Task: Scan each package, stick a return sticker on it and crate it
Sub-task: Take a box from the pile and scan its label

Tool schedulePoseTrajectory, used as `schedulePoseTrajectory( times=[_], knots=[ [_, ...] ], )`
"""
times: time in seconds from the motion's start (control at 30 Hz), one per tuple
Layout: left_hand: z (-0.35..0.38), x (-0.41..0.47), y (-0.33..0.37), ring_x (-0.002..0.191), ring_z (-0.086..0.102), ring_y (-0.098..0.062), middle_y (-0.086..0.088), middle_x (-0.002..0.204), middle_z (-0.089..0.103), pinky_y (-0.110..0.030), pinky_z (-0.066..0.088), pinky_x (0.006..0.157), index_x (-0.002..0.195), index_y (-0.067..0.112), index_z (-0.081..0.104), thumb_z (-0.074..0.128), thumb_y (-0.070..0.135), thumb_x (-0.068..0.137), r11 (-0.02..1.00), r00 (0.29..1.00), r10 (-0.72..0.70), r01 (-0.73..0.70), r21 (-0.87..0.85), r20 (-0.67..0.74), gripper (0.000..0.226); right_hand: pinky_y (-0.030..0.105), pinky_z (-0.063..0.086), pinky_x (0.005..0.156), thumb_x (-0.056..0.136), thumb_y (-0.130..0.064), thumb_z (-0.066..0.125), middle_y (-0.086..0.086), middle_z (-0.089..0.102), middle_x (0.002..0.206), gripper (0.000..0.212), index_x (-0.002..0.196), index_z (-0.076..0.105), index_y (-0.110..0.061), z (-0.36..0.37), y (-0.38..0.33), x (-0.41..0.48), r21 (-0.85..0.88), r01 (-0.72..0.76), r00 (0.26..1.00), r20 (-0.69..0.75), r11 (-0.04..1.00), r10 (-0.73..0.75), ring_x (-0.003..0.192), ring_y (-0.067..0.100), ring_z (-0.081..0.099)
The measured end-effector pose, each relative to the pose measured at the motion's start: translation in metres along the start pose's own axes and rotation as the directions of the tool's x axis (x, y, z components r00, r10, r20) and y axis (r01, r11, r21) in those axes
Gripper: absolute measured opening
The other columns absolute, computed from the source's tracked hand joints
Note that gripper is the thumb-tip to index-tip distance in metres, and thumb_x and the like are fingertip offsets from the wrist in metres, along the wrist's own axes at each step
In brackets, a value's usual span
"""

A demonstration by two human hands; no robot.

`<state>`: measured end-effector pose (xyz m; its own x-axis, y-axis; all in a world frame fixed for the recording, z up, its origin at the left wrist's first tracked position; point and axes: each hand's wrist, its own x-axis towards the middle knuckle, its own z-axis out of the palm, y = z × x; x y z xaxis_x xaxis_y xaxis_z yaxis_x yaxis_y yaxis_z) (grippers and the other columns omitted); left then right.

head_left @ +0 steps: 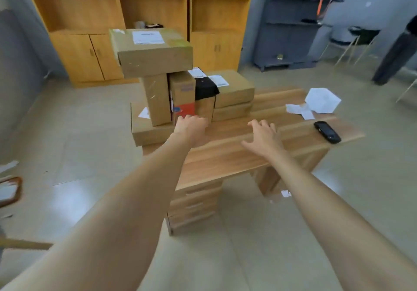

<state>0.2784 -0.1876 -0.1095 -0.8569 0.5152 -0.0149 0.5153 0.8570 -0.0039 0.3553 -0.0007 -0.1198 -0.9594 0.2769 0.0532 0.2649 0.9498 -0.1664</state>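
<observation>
**Left hand (190,128) being stretched to the red-patched package (182,97)**

The left hand is being held out at the foot of the stacked packages. Its fingers are being pointed straight forward at the lower front of the red-patched package. Nothing is being gripped, and whether the cardboard is actually being touched cannot be told through the blur. The right hand (264,137) is being held palm down above the wooden desk (225,162), with its fingers spread loosely and nothing held in them.

The packages are being carried by the left end of the desk. The red-patched package is being flanked on its left by an upright package (156,98) and on its right by a black-taped package (205,96). A large package (151,51) with a white label is being borne on top of the upright ones. Two flat packages (233,87) are being stacked one on the other just right of the black-taped one. A bottom package (146,131) is lying under the upright one and is being left to overhang the desk's left edge.

A black scanner (327,132) is lying near the right end of the desk, well apart from both hands. White sheets (322,100) are lying beyond it. Wooden shelving (79,19) is being shown behind the desk.
</observation>
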Motion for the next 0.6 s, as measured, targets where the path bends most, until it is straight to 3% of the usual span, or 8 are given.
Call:
schedulePoseTrajectory(
  times=[0.3, 0.6],
  knots=[
    [0.008, 0.098, 0.09, 0.114, 0.05, -0.03, -0.007, 0.121, 0.059, -0.04, 0.036, 0.096, 0.125, 0.016, 0.053, 0.05, 0.043, 0.093, 0.99, 0.99, 0.135, -0.136, 0.041, 0.031, 0.042, 0.041, 0.033, 0.101, 0.085, -0.046, 0.061, 0.008, 0.043, 0.136, 0.061, 0.136, 0.039, -0.021, 0.001, 0.112, 0.033, 0.0, -0.189, 0.982, 0.003, 0.982, 0.189, 0.126, 0.032, 0.037],
    [0.021, 0.24, 0.146, 0.112, 0.05, -0.028, -0.005, 0.118, 0.06, -0.035, 0.035, 0.089, 0.118, 0.016, 0.056, 0.053, 0.04, 0.089, 0.981, 0.981, 0.194, -0.194, 0.006, 0.022, 0.038, 0.04, 0.031, 0.102, 0.085, -0.044, 0.061, 0.009, 0.043, 0.136, 0.061, 0.136, 0.04, -0.02, 0.001, 0.198, 0.128, -0.063, -0.263, 0.964, 0.016, 0.963, 0.264, 0.125, 0.032, 0.038]
  ],
)
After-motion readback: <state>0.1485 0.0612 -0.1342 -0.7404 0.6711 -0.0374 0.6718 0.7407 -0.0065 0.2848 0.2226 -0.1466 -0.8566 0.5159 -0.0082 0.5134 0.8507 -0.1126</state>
